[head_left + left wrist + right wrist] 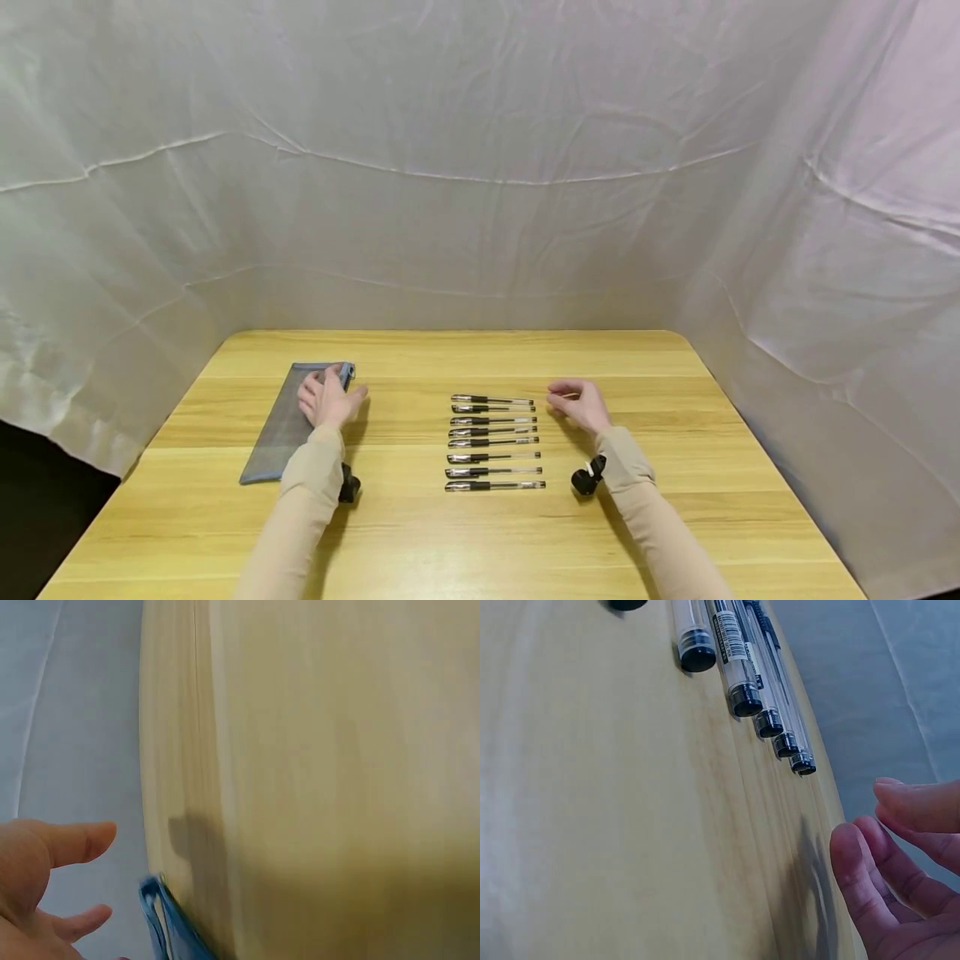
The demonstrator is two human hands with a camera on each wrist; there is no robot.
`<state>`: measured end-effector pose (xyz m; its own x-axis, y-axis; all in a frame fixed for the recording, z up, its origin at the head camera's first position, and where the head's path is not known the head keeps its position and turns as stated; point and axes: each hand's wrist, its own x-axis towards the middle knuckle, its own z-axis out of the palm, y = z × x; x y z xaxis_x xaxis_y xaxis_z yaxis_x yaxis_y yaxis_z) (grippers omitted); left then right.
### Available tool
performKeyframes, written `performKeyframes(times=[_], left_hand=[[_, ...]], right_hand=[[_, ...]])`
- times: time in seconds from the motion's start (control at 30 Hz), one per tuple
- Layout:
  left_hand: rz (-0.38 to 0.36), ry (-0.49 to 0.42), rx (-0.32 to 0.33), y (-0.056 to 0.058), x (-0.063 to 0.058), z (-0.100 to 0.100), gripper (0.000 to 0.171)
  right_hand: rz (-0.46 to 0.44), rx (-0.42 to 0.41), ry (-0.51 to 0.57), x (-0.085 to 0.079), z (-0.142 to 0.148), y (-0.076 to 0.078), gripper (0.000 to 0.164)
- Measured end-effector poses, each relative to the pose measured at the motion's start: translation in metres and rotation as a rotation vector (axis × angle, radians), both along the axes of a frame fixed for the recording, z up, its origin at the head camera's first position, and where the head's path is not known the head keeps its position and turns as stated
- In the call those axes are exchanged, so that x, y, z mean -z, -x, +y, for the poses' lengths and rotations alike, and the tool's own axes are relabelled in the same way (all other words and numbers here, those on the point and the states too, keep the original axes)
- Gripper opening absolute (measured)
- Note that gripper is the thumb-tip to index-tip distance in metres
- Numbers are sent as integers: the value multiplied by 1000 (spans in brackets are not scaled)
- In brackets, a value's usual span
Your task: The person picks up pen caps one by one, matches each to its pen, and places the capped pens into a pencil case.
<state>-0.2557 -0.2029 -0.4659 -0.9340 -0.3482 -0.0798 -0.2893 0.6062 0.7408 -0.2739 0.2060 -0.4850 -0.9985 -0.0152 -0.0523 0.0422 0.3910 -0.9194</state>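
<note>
A grey mesh pouch [281, 429] with blue edging lies on the table's left side. My left hand [328, 400] is over its far right part, thumb held away from the fingers. In the left wrist view, the pouch's blue edge [180, 930] stands up just beside that hand [45, 877], and nothing shows between thumb and fingers. Several black-capped clear gel pens [495, 442] lie in a column at mid-table, caps to the left. My right hand [583, 404] hovers right of the farthest pens [784, 742], its fingers [855, 862] loosely bent with nothing in them.
The wooden table [480, 550] has rounded far corners. Pale cloth [480, 225] hangs behind it and along both sides. A small black wrist camera [587, 477] sits at the right wrist, another [348, 483] at the left.
</note>
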Motion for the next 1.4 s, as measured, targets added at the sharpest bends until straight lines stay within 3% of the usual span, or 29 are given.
performKeyframes(times=[0.27,0.5,0.8,1.1,1.4], left_hand=[[-88,-15,65,-15,-1,-24,80],[-139,38,51,-20,2,-35,87],[-251,111,123,-33,5,-52,110],[-288,144,278,-39,-5,-56,96],[-215,173,295,-45,-3,-44,79]], right_hand=[[-17,-11,33,1,5,-5,34],[3,-44,48,-1,9,-8,35],[21,-89,26,-1,18,-15,36],[-5,-91,59,5,22,-24,36],[-3,-114,88,9,25,-29,37]])
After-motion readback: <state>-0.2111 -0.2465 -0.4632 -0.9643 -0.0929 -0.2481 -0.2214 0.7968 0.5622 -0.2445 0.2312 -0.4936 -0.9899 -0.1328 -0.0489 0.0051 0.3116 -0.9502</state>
